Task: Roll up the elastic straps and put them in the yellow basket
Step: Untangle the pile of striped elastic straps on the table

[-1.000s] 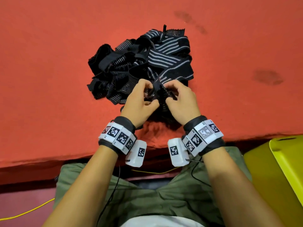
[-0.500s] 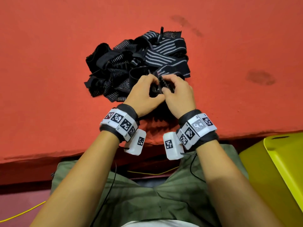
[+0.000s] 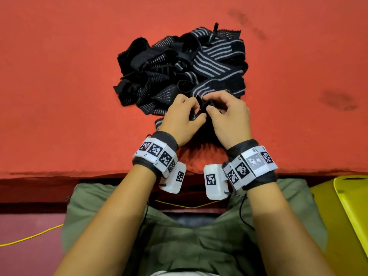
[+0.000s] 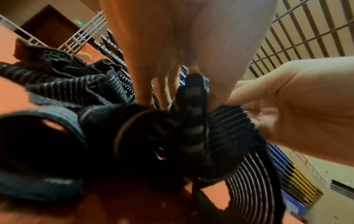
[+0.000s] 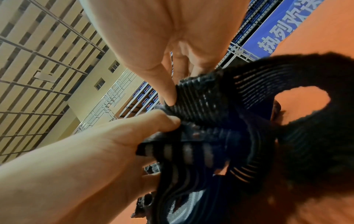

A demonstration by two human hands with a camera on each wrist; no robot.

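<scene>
Head view: we are pinching one strap end (image 3: 201,108) between left hand (image 3: 182,118) and right hand (image 3: 229,116).
Pile (image 3: 179,70): lying just beyond our fingers.
Yellow basket (image 3: 350,200): sitting nearer our right hand.

Pile of straps (image 3: 179,70) heaped mid-desk, directly beyond both hands, blocking straight reach forward. Left hand (image 3: 182,118) and right hand (image 3: 229,118) close together at pile's near edge, no gap between them for passage. Red desk (image 3: 59,86) bare left and right of pile, wide room both sides. Yellow basket (image 3: 352,206) low at right, below desk edge, path from right hand unobstructed.
</scene>
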